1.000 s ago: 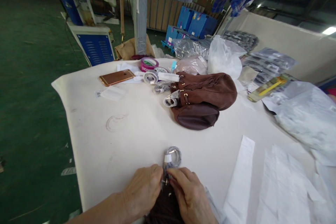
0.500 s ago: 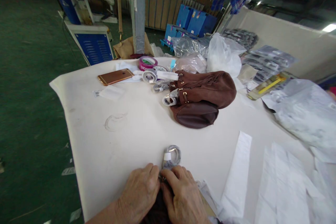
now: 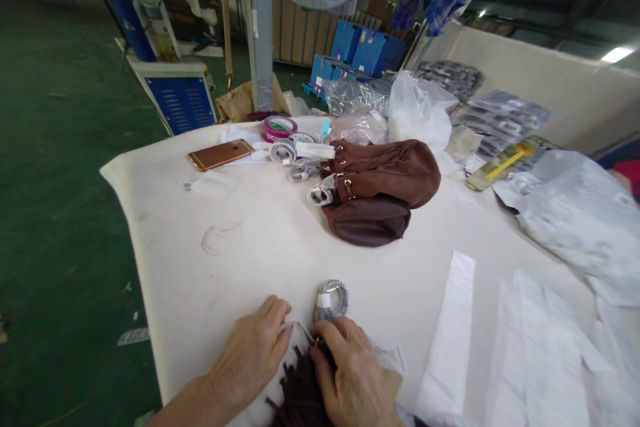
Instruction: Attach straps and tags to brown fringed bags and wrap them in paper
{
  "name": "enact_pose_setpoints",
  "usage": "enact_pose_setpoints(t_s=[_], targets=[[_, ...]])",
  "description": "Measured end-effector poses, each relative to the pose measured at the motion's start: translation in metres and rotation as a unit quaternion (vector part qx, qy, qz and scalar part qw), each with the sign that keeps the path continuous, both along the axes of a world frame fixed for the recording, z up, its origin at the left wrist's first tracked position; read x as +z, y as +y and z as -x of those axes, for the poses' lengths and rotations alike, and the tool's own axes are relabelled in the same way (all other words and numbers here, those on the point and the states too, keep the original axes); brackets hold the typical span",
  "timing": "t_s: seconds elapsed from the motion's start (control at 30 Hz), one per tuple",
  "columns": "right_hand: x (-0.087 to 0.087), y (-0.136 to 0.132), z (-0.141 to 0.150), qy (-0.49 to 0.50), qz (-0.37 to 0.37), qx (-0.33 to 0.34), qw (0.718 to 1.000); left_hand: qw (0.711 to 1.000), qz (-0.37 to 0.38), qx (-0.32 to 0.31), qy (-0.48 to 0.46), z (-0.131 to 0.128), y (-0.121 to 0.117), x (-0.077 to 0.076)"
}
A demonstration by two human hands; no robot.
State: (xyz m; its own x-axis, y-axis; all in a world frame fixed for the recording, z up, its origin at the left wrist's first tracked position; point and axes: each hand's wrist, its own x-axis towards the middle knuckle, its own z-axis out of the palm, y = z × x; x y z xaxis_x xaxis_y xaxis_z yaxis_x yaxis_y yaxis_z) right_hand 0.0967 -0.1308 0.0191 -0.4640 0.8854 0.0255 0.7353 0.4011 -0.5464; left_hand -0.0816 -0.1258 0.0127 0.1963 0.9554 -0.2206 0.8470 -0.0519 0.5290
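Observation:
At the table's near edge, my left hand point(image 3: 255, 343) is closed, its fingertips pinching the end of a thin pale strip point(image 3: 299, 327). The strip runs across to my right hand point(image 3: 353, 367), whose thumb and fingers are closed on the top of a dark brown fringed bag point(image 3: 301, 387). A small metal piece shows at those fingertips. Much of the bag is hidden under the right hand and below the picture's edge. Just beyond the right fingers lies a coiled strap in clear wrapping point(image 3: 331, 299) with a white band round it.
Brown bags point(image 3: 385, 180) with wrapped coils lie mid-table. Behind them are a phone point(image 3: 220, 155), purple tape point(image 3: 279, 127) and plastic bags point(image 3: 420, 113). White paper sheets point(image 3: 450, 333) spread at right, near a large plastic-wrapped bundle point(image 3: 575, 213). The table's left edge point(image 3: 133, 267) drops to green floor.
My left hand has moved left, away from the right hand, drawing out the thin strip between them. The bag's dark fringe now shows between the hands. My right hand stays nearly in place.

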Motion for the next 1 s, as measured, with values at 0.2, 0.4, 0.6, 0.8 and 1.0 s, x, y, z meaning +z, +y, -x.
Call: enact_pose_setpoints(t_s=[0.2,0.4,0.6,0.8,1.0], targets=[[-0.002,0.001,-0.002,0.011,-0.003,0.0,1.0,0.993,-0.042,-0.08,-0.069,-0.015,0.0,-0.004],[-0.002,0.001,-0.002,0.014,0.016,-0.001,1.0,0.991,-0.055,-0.093,-0.083,-0.013,0.006,-0.015],[-0.002,0.0,-0.002,0.032,0.014,-0.004,0.999,0.993,0.037,-0.049,-0.104,-0.008,0.011,0.002],[-0.002,0.0,-0.002,0.037,0.012,-0.008,0.999,0.981,0.082,-0.003,-0.177,-0.009,0.013,0.01],[-0.003,-0.001,-0.003,0.029,0.027,-0.016,0.999,0.981,0.082,0.011,-0.175,-0.013,0.012,0.008]])
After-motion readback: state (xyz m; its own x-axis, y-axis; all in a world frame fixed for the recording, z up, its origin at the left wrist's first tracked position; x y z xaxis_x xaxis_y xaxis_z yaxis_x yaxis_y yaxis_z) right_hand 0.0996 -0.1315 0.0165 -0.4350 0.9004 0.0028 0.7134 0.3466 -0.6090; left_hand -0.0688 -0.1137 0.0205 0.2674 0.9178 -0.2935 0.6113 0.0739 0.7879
